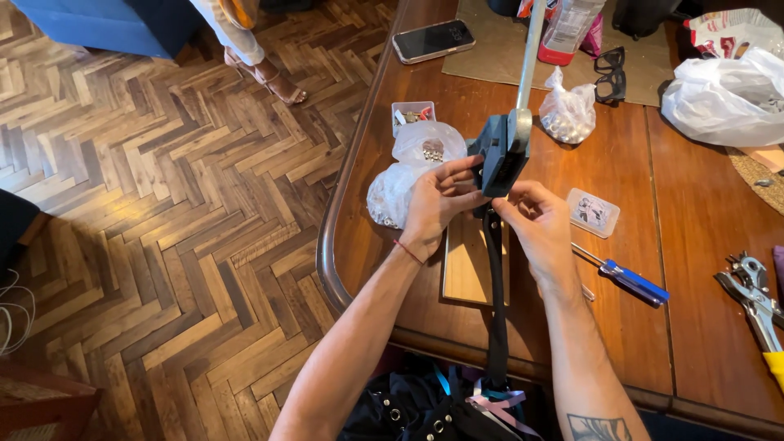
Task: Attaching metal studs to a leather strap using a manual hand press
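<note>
A grey hand press (500, 155) with a long metal lever (532, 49) stands on a small wooden board (467, 265) on the brown table (702, 327). A black strap (496, 310) runs from under the press toward me, down to a dark bag with studs (425, 412). My left hand (437, 200) holds the strap at the left side of the press base. My right hand (535, 224) pinches the strap at the right side of the press. The spot under the press head is hidden by my fingers.
Clear bags of small metal parts (404, 175) lie left of the press, another bag (567, 110) behind it. A blue-handled screwdriver (629, 282), a small clear box (593, 212), pliers (755, 298), a phone (433, 39), black glasses (611, 73) and white plastic bags (727, 98) lie around. Another person's sandalled foot (273, 82) stands on the parquet floor.
</note>
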